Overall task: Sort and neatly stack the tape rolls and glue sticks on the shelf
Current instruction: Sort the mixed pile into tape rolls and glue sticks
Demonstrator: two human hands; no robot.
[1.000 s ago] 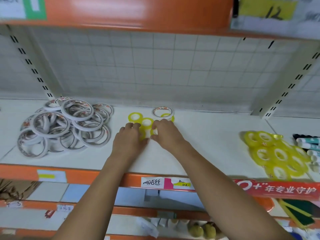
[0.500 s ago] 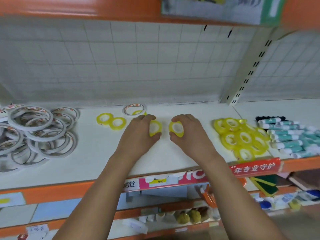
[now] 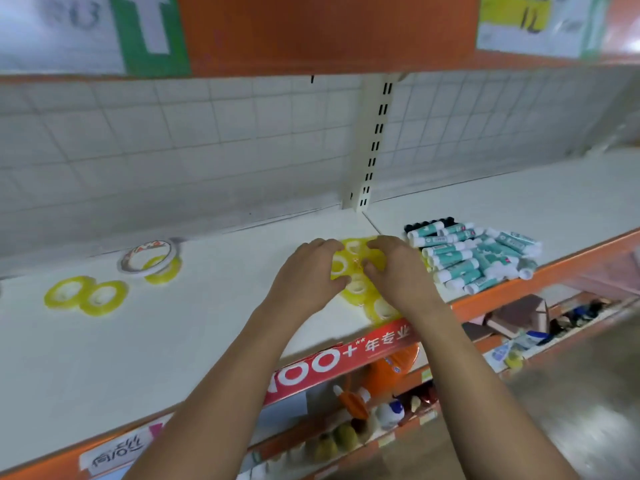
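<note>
Loose cluster of yellow tape rolls (image 3: 356,289) lying flat and overlapping near the front edge of the shelf (image 3: 207,306). Far left, a pair of yellow rolls (image 3: 86,296) lie flat and touching; behind them a larger white-rimmed roll (image 3: 147,258) overlaps one more. Teal-and-white glue sticks (image 3: 474,258) are heaped on their sides just right of the cluster.

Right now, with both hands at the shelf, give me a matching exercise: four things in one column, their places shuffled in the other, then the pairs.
Things
1. glue sticks
2. white tape ring
3. pair of loose yellow rolls
4. yellow roll cluster

Places
A. gripped between the left hand and right hand
B. side by side on the left part of the shelf
C. heaped right of the slotted upright
D. near the back wall, overlapping a single yellow roll

Pairs: 1-C; 2-D; 3-B; 4-A
</note>
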